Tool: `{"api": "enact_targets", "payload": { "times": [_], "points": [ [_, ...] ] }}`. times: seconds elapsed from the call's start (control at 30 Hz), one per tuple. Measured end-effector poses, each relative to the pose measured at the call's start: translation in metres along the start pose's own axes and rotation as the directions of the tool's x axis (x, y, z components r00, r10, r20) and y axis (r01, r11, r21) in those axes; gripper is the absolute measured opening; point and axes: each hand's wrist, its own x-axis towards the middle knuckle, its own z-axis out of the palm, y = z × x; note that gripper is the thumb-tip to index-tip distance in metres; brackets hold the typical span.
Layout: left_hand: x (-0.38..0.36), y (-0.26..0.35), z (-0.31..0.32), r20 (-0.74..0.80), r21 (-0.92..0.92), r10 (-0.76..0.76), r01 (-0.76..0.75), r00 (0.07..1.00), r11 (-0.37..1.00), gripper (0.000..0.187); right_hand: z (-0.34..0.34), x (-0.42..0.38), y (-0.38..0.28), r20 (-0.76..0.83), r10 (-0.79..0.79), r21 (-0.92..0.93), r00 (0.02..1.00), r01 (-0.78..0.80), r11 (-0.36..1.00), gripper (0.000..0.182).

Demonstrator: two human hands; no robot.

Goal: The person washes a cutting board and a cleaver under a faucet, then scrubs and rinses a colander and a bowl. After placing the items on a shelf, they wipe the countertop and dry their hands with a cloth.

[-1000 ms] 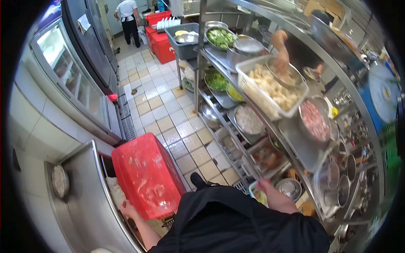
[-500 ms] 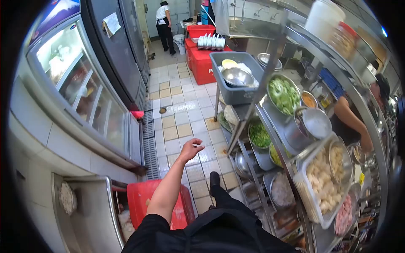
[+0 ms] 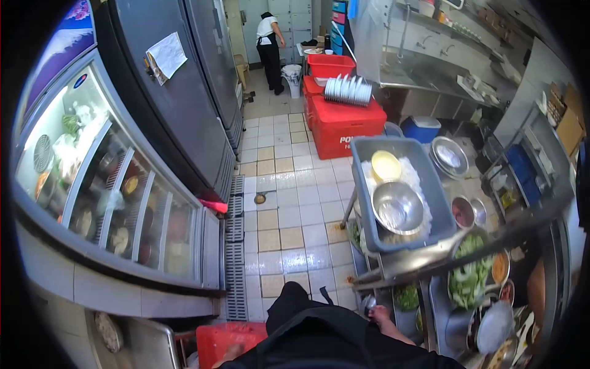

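Note:
My right hand [image 3: 382,315] is low at the left side of the metal shelf rack, its fingers curled. A small shiny metal rim [image 3: 367,304] shows right at those fingertips; what the fingers hold, if anything, I cannot make out. Close to this hand, on a lower shelf, is a bowl of chopped greens [image 3: 405,297]. At the bottom edge, part of my left hand [image 3: 231,353] shows blurred over the red box [image 3: 215,337], with its fingers mostly hidden. One dark-clothed knee [image 3: 294,296] is raised forward over the tiles.
A grey tub [image 3: 444,232] holding a metal bowl [image 3: 398,208] and a yellow bowl [image 3: 386,166] stands ahead right. Red coolers [image 3: 335,126] carry stacked plates [image 3: 348,90]. A glass-door fridge [image 3: 212,246] lines the left. Another person [image 3: 268,52] bends near a white bucket [image 3: 291,81].
The view has moved forward along the aisle, so the grey tub and coolers appear nearer. My left hand has dropped back from the middle to the bottom edge; my right hand has come into view.

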Motion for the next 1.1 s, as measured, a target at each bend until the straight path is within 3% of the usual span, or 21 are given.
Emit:
{"api": "enact_targets", "payload": {
  "times": [0.1, 0.13, 0.17, 0.4, 0.43, 0.47, 0.5, 0.53, 0.57, 0.6, 0.63, 0.67, 0.73, 0.77, 0.87, 0.93, 0.97, 1.0, 1.03, 1.07, 1.1],
  "points": [
    [0.045, 0.048, -0.024, -0.009, 0.089, 0.127, -0.126, 0.992, 0.988, 0.025, 0.024, 0.027, -0.051, 0.054, 0.068, 0.039, 0.996, -0.071, 0.997, 0.003],
    [0.059, 0.056, -0.038, -0.008, 0.129, 0.165, -0.162, 0.986, 0.978, 0.023, 0.11, 0.005, -0.066, 0.046, 0.071, 0.02, 0.996, -0.072, 0.997, 0.006],
    [0.072, 0.063, -0.056, -0.004, 0.174, 0.202, -0.198, 0.979, 0.965, 0.022, 0.123, 0.007, -0.08, 0.038, 0.077, 0.003, 0.996, -0.078, 0.997, 0.01],
    [0.178, 0.139, -0.195, 0.094, 0.471, 0.471, -0.456, 0.877, 0.755, 0.012, 0.198, 0.03, -0.336, -0.045, 0.112, -0.079, 0.993, -0.115, 0.99, 0.042],
    [0.224, 0.183, -0.214, -0.028, 0.198, 0.219, -0.209, 0.975, 0.958, 0.014, 0.193, 0.034, -0.353, -0.067, 0.119, -0.093, 0.991, -0.125, 0.988, 0.047],
    [0.278, 0.245, -0.241, -0.061, -0.11, -0.084, 0.077, 0.995, 0.991, 0.016, 0.178, 0.038, -0.344, -0.085, 0.131, -0.107, 0.988, -0.14, 0.984, 0.051],
    [0.303, 0.299, -0.272, -0.14, 0.061, 0.257, -0.251, 0.956, 0.966, 0.025, 0.152, 0.038, -0.31, -0.098, 0.15, -0.12, 0.984, -0.161, 0.98, 0.056],
    [0.346, 0.348, -0.3, -0.097, 0.397, 0.427, -0.358, 0.899, 0.845, 0.026, 0.164, 0.034, -0.317, -0.105, 0.172, -0.127, 0.979, -0.185, 0.974, 0.061],
    [0.384, 0.394, -0.317, -0.248, 0.451, 0.61, -0.468, 0.752, 0.76, 0.032, 0.177, 0.043, -0.336, -0.102, 0.191, -0.107, 0.976, -0.202, 0.974, 0.061],
    [0.398, 0.46, -0.339, -0.274, 0.24, 0.422, -0.363, 0.864, 0.9, 0.032, 0.19, 0.061, -0.359, -0.069, 0.007, -0.203, 0.998, -0.021, 0.979, 0.057],
    [0.36, 0.536, -0.369, -0.227, 0.462, 0.586, -0.443, 0.778, 0.768, 0.029, 0.203, 0.084, -0.386, -0.02, -0.176, -0.292, 0.984, 0.163, 0.943, 0.055],
    [0.416, 0.563, -0.374, -0.255, 0.208, 0.735, -0.707, 0.628, 0.676, 0.022, 0.215, 0.109, -0.415, 0.043, -0.353, -0.369, 0.935, 0.343, 0.864, 0.054],
    [0.352, 0.67, -0.398, -0.255, -0.402, 0.505, -0.566, 0.824, 0.72, 0.013, 0.243, 0.155, -0.474, 0.2, -0.363, -0.355, 0.91, 0.412, 0.839, 0.05],
    [0.354, 0.696, -0.406, -0.251, -0.394, 0.502, -0.561, 0.828, 0.728, 0.013, 0.262, 0.174, -0.505, 0.258, -0.436, -0.387, 0.862, 0.505, 0.771, 0.05],
    [0.377, 0.741, -0.413, -0.241, -0.351, 0.6, -0.645, 0.763, 0.679, 0.011, 0.319, 0.22, -0.608, 0.236, -0.48, -0.239, 0.845, 0.529, 0.814, 0.043],
    [0.421, 0.711, -0.41, -0.188, -0.129, 0.658, -0.682, 0.73, 0.72, 0.008, 0.338, 0.23, -0.675, 0.177, -0.427, -0.089, 0.887, 0.446, 0.891, 0.038],
    [0.402, 0.702, -0.415, -0.132, 0.003, 0.595, -0.6, 0.793, 0.8, 0.019, 0.344, 0.247, -0.693, 0.187, -0.42, -0.073, 0.888, 0.439, 0.896, 0.038],
    [0.46, 0.666, -0.418, 0.063, 0.277, 0.656, -0.645, 0.752, 0.713, 0.031, 0.348, 0.266, -0.712, 0.181, -0.426, -0.017, 0.887, 0.436, 0.9, 0.031],
    [0.46, 0.644, -0.425, 0.214, 0.509, 0.828, -0.783, 0.518, 0.358, 0.036, 0.349, 0.286, -0.728, 0.168, -0.435, 0.035, 0.884, 0.436, 0.899, 0.024],
    [0.443, 0.633, -0.425, 0.263, 0.731, 0.618, -0.571, 0.741, 0.374, 0.029, 0.349, 0.301, -0.735, 0.169, -0.427, 0.038, 0.888, 0.427, 0.903, 0.024],
    [0.447, 0.596, -0.422, 0.307, 0.772, 0.743, -0.612, 0.595, 0.171, 0.024, 0.345, 0.313, -0.738, 0.15, -0.392, 0.101, 0.908, 0.381, 0.919, 0.019]
  ]
}}
